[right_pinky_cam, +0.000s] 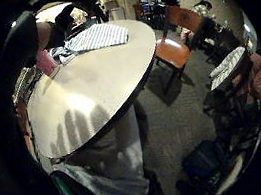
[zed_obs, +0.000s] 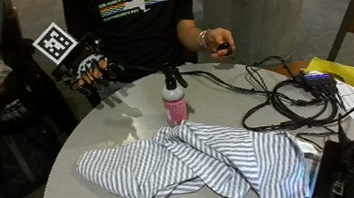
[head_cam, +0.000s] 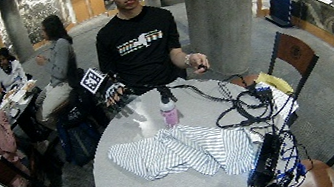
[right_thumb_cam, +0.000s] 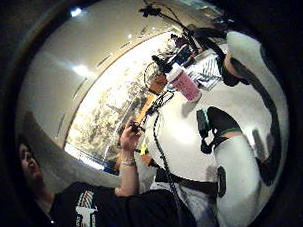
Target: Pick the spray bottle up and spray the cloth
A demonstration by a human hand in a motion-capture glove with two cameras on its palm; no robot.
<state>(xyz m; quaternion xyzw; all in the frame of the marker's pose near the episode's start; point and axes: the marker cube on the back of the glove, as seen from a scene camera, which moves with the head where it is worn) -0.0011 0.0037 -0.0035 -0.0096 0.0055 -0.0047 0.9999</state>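
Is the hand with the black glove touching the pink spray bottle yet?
Apart. In the outside view the gloved right hand hovers over the table's edge, with bare tabletop showing between it and the spray bottle, which stands alone.

Upright spray bottle (zed_obs: pixel 174 102) behind rumpled cloth (zed_obs: pixel 198 164)

No text is readable; the T-shirt (zed_obs: pixel 133 6) print is too small.
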